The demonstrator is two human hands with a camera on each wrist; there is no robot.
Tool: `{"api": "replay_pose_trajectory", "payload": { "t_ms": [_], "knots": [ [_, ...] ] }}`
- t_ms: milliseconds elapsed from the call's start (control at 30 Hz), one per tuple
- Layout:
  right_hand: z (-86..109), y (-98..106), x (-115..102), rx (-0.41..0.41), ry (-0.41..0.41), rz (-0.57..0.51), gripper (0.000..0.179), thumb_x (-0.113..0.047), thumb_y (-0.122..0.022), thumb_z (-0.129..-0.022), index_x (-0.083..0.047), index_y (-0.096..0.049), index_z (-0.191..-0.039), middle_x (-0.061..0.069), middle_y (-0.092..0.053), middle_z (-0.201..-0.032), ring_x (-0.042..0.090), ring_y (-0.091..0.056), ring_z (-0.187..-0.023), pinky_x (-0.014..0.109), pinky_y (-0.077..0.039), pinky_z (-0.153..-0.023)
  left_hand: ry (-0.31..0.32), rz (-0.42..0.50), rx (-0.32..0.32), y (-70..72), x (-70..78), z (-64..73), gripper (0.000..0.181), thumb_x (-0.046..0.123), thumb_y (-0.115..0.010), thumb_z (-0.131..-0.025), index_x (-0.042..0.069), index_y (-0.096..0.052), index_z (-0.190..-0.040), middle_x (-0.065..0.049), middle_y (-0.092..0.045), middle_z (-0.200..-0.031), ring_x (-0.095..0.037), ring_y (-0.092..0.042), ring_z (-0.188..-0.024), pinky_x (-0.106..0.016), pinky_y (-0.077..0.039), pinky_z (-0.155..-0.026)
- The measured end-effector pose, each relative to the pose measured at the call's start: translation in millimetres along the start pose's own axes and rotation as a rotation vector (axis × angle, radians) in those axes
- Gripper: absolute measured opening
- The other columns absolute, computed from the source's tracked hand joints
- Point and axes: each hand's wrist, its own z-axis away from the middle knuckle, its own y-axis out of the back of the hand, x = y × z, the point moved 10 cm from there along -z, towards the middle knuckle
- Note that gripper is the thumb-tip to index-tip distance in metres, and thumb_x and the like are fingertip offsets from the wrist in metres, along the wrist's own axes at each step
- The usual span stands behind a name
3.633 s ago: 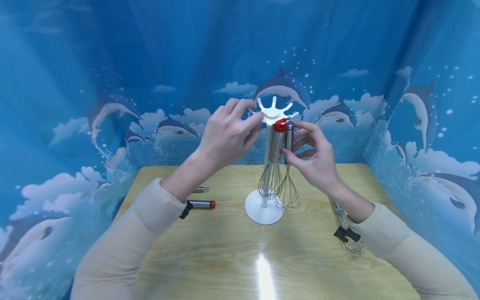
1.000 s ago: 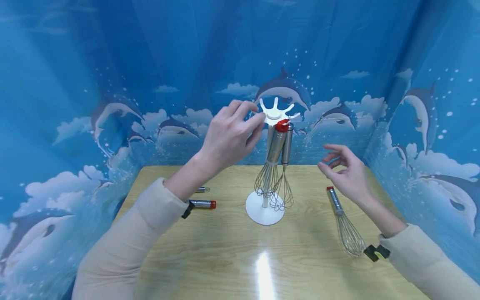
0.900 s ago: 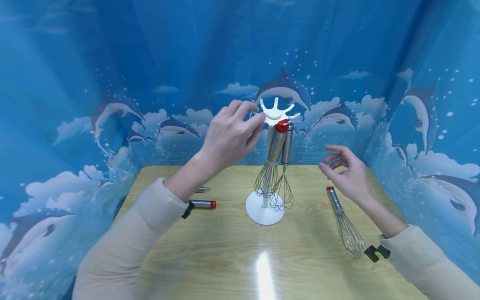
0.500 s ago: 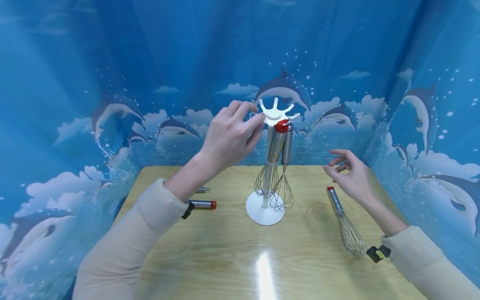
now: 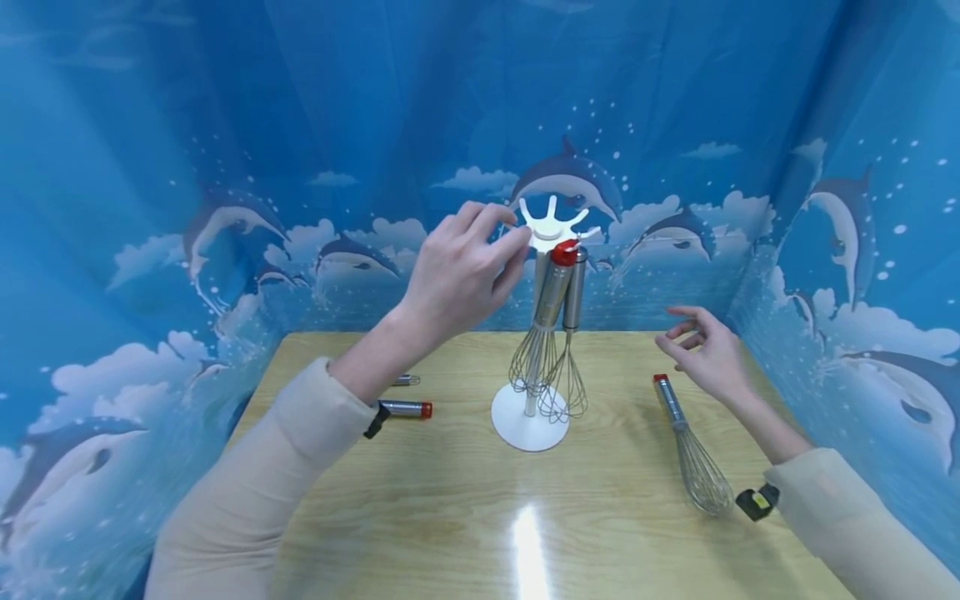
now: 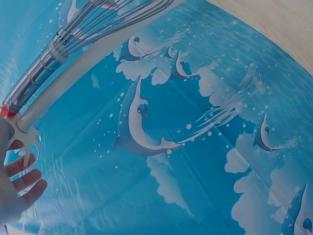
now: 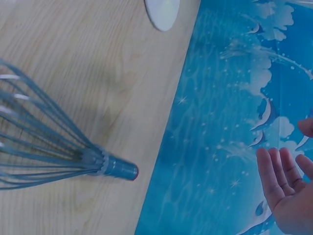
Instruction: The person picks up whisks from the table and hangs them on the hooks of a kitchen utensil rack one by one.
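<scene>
Withdrawn rightward in the frame, the empty right hand (image 5: 711, 357), loosely curved, leaves two whisks (image 5: 552, 293) apparently hung on the central rack (image 5: 548, 227); whether the left hand (image 5: 465, 265) grips it, I cannot tell.

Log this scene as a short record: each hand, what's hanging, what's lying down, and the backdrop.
Left hand: holds the top of the white stand
Right hand: raised off the table, right of the stand, holding nothing
Hanging on stand: red-capped whisk and all-metal whisk, side by side
Lying at right: loose whisk, its red cap pointing away from the person
Lying at left: red-capped tool and thin metal tool, both partly hidden by the left arm
Backdrop: blue dolphin curtain
</scene>
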Motion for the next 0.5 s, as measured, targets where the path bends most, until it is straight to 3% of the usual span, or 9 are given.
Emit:
{"api": "replay_pose_trajectory", "payload": {
  "t_ms": [300, 500],
  "knots": [
    [-3.9, -8, 30, -0.141, -0.11, 0.013, 0.062, -0.035, -0.066, -0.104, -0.005, -0.046, -0.155, 0.021, -0.064, -0.117, 0.002, -0.067, -0.072, 0.029, -0.063, -0.063, 0.002, 0.005, 0.004, -0.3, 0.3, -0.1, 0.023, 0.024, -0.056, -0.108, 0.013, -0.076, -0.114, -0.012, -0.074, -0.12, -0.03, -0.068, -0.112, -0.039, -0.06, -0.083],
    [-3.8, -17, 44, -0.25, -0.208, -0.054, 0.068, -0.035, -0.066, -0.105, -0.001, -0.04, -0.158, 0.024, -0.059, -0.122, 0.004, -0.071, -0.077, 0.032, -0.065, -0.068, 0.001, 0.004, 0.007, 0.5, 0.6, -0.2, 0.023, 0.024, -0.057, -0.107, 0.013, -0.076, -0.114, -0.012, -0.074, -0.12, -0.03, -0.068, -0.112, -0.039, -0.06, -0.084]
  ]
}}
